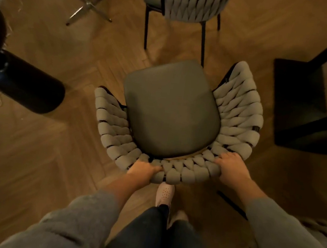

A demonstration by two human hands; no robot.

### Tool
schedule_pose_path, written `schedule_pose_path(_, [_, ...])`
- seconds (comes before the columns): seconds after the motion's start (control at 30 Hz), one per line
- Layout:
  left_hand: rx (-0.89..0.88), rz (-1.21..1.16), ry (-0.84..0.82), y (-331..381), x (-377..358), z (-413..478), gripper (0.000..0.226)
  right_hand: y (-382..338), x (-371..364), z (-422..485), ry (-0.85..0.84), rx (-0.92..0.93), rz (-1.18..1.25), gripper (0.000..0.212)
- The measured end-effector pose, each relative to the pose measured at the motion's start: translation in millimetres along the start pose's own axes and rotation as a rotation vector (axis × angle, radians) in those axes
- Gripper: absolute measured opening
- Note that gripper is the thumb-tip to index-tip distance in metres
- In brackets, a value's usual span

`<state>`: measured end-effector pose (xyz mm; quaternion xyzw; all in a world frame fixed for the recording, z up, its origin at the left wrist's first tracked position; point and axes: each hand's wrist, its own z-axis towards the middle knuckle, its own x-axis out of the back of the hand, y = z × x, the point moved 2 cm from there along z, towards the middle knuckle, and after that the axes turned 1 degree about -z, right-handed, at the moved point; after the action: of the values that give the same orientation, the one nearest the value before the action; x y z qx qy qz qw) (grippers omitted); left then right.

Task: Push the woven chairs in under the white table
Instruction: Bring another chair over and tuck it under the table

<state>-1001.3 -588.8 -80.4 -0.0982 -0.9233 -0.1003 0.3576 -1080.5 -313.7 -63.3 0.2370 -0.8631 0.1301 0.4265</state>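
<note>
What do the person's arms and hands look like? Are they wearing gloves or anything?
Both arms wear soft-looking grey sleeves: the left sleeve and the right sleeve end partway up the forearms. The left hand and right hand are bare, no gloves. I can't make out any watch or rings in this dim picture.

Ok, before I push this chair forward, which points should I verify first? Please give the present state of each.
1. Left hand grips the woven backrest: ok.
2. Right hand grips the same backrest: ok.
3. Seat carries nothing: ok.
4. Way ahead free: not ok, a second woven chair stands directly in front.
5. White table located: cannot tell, only a black base shows at the right.
6. Shoe clear of the chair: cannot tell, its toe sits right at the backrest's edge.
</note>
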Motion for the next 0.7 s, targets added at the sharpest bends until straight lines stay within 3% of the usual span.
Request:
schedule_pose_path(0.17, [0.006, 0.161, -0.051, -11, -31, -29, 0.052, -48, -22, -47, -0.059, -0.048, 0.033, 0.036])
schedule_pose_path(0.33, [0.005, 0.155, -0.031, 2, -57, -68, 0.053, -92, -56, -90, -0.104, -0.021, 0.018, 0.037])
schedule_pose_path(0.47, [0.007, 0.178, -0.01, 24, -87, -86, 0.057, -103, -85, -118, -0.141, 0.109, 0.139, 0.048])
schedule_pose_path(0.6, [-0.012, 0.267, -0.054, 30, -90, -89, 0.059, -79, -97, -132, -0.28, 0.156, 0.042, 0.078])
schedule_pose_path(0.7, [-0.046, 0.281, -0.056, 24, -84, -81, 0.057, -67, -101, -128, -0.273, 0.035, 0.03, 0.059])
